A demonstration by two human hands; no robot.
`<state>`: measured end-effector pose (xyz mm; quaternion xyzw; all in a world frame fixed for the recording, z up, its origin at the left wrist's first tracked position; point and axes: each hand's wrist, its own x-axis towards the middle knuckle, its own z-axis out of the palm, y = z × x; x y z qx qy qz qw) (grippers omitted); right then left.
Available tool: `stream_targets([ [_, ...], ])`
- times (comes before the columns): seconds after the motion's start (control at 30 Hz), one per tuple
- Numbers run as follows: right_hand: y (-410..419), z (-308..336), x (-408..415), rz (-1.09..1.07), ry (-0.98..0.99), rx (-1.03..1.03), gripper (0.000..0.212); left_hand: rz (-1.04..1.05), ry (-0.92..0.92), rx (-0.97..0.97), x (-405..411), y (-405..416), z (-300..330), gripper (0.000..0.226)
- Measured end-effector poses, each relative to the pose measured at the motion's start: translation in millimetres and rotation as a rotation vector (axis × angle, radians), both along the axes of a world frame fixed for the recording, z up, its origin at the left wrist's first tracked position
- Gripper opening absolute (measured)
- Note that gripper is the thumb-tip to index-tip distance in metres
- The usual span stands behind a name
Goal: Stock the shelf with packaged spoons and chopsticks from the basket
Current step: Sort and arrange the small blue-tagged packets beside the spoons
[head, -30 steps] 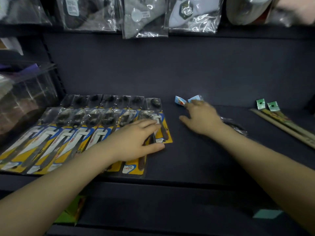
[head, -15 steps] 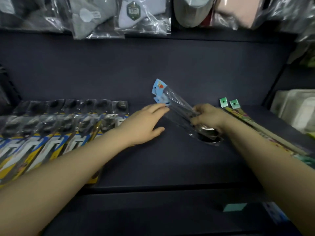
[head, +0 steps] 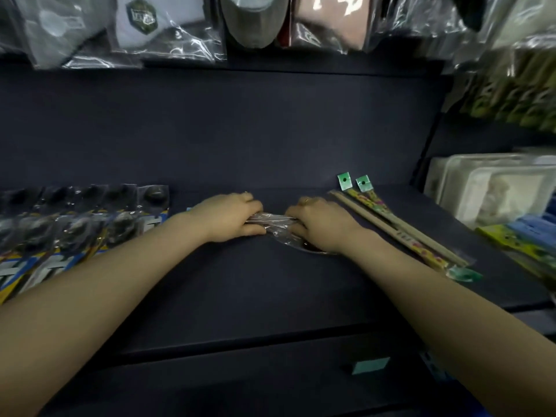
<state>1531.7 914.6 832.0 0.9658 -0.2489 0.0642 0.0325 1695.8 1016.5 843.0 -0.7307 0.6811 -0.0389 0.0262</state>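
Hands [head: 272, 219] (both gripping the spoon pack [head: 275, 225]) between carded packs [head: 90, 227] and chopsticks [head: 397, 230].

Above you, clear plastic bags of folded grey and pink cloth goods [head: 258, 22] hang along the upper rail. Past the shelf's right edge sit white plastic trays [head: 493, 188].

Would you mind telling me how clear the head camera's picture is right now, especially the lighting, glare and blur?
Head view: dim light, the dark shelf swallows detail; white glare streaks the hanging plastic bags and the clear spoon packet under the left hand and right hand; the carded spoons at left and the stock at right are smeared; the wide lens bows the edges; the chopstick packs read fairly sharp.
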Motion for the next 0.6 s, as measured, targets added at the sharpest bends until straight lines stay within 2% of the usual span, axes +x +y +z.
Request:
stream_targets([
  [0.1,-9.3,-0.7,-0.1,-0.084,0.103,-0.121,0.037,0.071,0.022,0.009,-2.2,2.2,2.5,0.047],
  [0.17,-19.5,2.1,-0.1,-0.144,0.115,-0.027,0.037,0.12,0.044,-0.005,-3.2,7.6,3.4,0.048],
  [0.23,-31.6,7.1,-2.2,-0.145,0.015,0.203,0.032,0.152,0.103,-0.023,-3.8,14.5,2.5,0.046],
  [0.3,-38.8,12.8,-6.7,-0.081,-0.191,0.579,0.026,0.158,0.163,-0.043,-6.4,21.5,1.2,0.043],
  [0.33,-39.1,15.7,-8.9,-0.057,-0.265,0.767,0.029,0.159,0.2,-0.065,-7.9,24.7,0.7,0.042],
  [0.37,-41.0,17.2,-10.1,-0.031,-0.284,0.871,0.034,0.165,0.244,-0.098,-10.2,27.7,1.2,0.04],
  [0.4,-42.5,18.2,-10.4,-0.004,-0.242,0.855,0.036,0.178,0.288,-0.136,-12.8,30.5,2.1,0.039],
  [0.47,-47.5,16.2,-6.1,0.02,-0.171,0.652,0.032,0.219,0.371,-0.192,-16.2,35.7,4.0,0.038],
  [0.6,-50.4,9.7,8.9,-0.007,-0.253,0.368,0.021,0.321,0.559,-0.175,-19.0,46.6,3.3,0.047],
])
